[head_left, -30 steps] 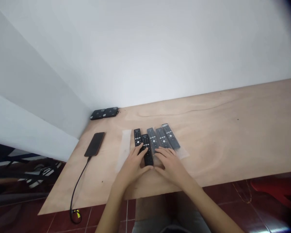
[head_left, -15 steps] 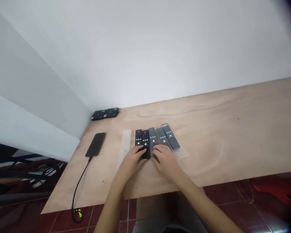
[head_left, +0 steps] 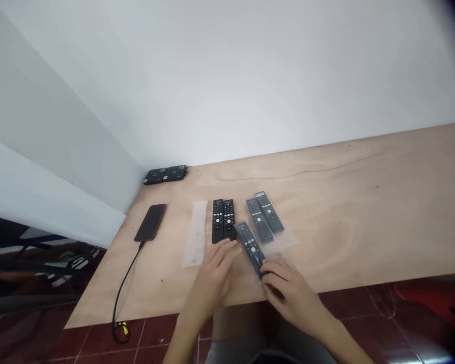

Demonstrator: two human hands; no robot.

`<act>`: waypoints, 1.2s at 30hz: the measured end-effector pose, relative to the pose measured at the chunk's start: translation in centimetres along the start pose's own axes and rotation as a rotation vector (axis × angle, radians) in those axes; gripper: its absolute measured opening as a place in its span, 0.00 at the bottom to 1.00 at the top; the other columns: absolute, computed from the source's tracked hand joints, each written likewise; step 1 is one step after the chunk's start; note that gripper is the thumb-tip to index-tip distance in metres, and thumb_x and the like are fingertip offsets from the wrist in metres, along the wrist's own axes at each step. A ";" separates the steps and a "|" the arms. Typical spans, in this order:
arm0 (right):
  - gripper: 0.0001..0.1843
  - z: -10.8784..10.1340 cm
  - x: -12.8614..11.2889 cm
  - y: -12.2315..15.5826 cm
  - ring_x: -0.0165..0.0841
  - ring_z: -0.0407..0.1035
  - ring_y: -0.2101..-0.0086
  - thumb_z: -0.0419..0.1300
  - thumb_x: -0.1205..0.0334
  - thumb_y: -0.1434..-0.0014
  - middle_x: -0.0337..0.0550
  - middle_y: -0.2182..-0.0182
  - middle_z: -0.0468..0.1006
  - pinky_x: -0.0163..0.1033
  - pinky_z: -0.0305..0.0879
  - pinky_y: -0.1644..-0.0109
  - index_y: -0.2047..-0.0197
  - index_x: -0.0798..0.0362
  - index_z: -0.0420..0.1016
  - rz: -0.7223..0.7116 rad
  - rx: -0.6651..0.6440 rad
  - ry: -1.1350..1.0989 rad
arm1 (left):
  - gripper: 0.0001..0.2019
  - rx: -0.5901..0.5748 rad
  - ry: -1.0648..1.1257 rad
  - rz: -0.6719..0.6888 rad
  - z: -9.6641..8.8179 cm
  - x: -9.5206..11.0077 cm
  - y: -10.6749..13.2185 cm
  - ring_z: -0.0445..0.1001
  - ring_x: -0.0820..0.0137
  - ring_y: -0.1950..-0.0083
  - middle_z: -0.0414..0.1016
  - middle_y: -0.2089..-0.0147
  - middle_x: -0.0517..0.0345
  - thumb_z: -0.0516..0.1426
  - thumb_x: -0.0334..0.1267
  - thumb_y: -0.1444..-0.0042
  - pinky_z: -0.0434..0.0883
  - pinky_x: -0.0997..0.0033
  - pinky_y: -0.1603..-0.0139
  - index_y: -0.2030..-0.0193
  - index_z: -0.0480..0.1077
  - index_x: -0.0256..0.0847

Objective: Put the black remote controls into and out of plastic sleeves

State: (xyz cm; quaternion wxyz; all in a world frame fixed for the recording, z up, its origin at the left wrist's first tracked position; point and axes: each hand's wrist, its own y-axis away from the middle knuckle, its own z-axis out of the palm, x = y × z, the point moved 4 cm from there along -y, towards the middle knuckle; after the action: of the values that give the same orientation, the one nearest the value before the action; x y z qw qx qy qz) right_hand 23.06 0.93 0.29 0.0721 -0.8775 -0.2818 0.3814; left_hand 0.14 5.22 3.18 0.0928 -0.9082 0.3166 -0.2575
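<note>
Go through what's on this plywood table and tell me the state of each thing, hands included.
Right hand: closed on the lower end of the held remote.
Held remote: plastic-wrapped, slanted.
Left hand: open, fingers beside the bare remotes.
Two bare remotes: unwrapped, flat, side by side.
Two wrapped remotes: flat, still in clear plastic.
Clear plastic strip: flat, nothing inside.
Phone: flat, dark, cable attached.

On the counter (head_left: 349, 227), two remote controls (head_left: 223, 220) lie side by side, with two more (head_left: 261, 215) at their right. A plastic sleeve (head_left: 194, 233) is at their left, then a smartphone (head_left: 150, 223) further left.
</note>
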 end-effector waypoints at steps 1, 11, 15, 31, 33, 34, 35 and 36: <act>0.13 -0.8 0.2 1.1 0.48 0.75 0.40 0.59 0.74 0.30 0.48 0.46 0.83 0.57 0.74 0.35 0.52 0.46 0.79 -0.014 -0.040 -0.046 | 0.33 -0.040 0.015 0.015 0.3 0.7 0.4 0.65 0.56 0.20 0.71 0.25 0.49 0.48 0.19 0.31 0.70 0.42 0.22 0.25 0.66 0.49; 0.12 -7.1 4.9 4.1 0.51 0.72 0.32 0.63 0.72 0.35 0.48 0.44 0.85 0.61 0.72 0.28 0.62 0.45 0.83 0.145 -0.195 -0.215 | 0.25 -0.199 0.122 0.044 3.5 3.2 -1.3 0.72 0.51 0.28 0.77 0.32 0.48 0.63 0.29 0.31 0.72 0.39 0.26 0.30 0.70 0.49; 0.08 -7.4 6.2 3.7 0.51 0.74 0.35 0.62 0.67 0.31 0.52 0.40 0.82 0.59 0.74 0.31 0.59 0.46 0.83 0.250 -0.061 -0.205 | 0.27 -0.210 0.192 -0.069 3.3 2.4 -0.4 0.74 0.52 0.33 0.76 0.36 0.49 0.62 0.28 0.31 0.76 0.42 0.31 0.28 0.69 0.53; 0.05 -3.4 6.0 2.6 0.50 0.73 0.41 0.67 0.58 0.30 0.50 0.45 0.81 0.60 0.71 0.33 0.52 0.45 0.83 0.309 0.195 -0.157 | 0.23 -0.087 0.253 -0.283 1.9 0.4 3.7 0.71 0.52 0.34 0.72 0.36 0.49 0.59 0.29 0.31 0.73 0.45 0.31 0.32 0.68 0.52; 0.04 -2.9 6.1 2.5 0.51 0.73 0.41 0.66 0.59 0.30 0.50 0.47 0.81 0.61 0.71 0.34 0.56 0.45 0.84 0.320 0.184 -0.137 | 0.24 -0.095 0.243 -0.280 1.4 0.5 3.6 0.72 0.53 0.36 0.74 0.38 0.50 0.60 0.26 0.35 0.75 0.48 0.34 0.35 0.70 0.50; 0.05 -2.6 6.0 2.4 0.51 0.73 0.41 0.65 0.59 0.29 0.50 0.48 0.82 0.61 0.71 0.34 0.58 0.45 0.84 0.327 0.176 -0.130 | 0.25 -0.106 0.239 -0.284 1.2 0.6 3.6 0.73 0.53 0.37 0.76 0.40 0.51 0.60 0.25 0.37 0.76 0.49 0.36 0.36 0.71 0.50; 0.06 -2.5 6.0 2.3 0.51 0.73 0.42 0.64 0.59 0.29 0.49 0.49 0.82 0.61 0.71 0.34 0.59 0.45 0.83 0.336 0.174 -0.124 | 0.25 -0.120 0.234 -0.291 1.0 0.6 3.7 0.74 0.54 0.38 0.77 0.42 0.52 0.60 0.24 0.38 0.77 0.50 0.37 0.37 0.71 0.50; 0.07 -2.3 5.9 2.3 0.51 0.73 0.42 0.64 0.59 0.29 0.49 0.49 0.82 0.61 0.71 0.35 0.59 0.46 0.83 0.346 0.178 -0.117 | 0.25 -0.132 0.229 -0.298 0.9 0.5 3.7 0.75 0.54 0.39 0.77 0.42 0.52 0.60 0.24 0.38 0.77 0.50 0.38 0.36 0.71 0.50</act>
State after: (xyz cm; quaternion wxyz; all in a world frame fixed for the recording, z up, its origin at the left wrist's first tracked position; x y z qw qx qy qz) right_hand 28.94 2.47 -2.55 0.0664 -0.8794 -0.0957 0.4616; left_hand -1.02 1.97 1.43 -0.0429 -0.9139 0.2035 -0.3485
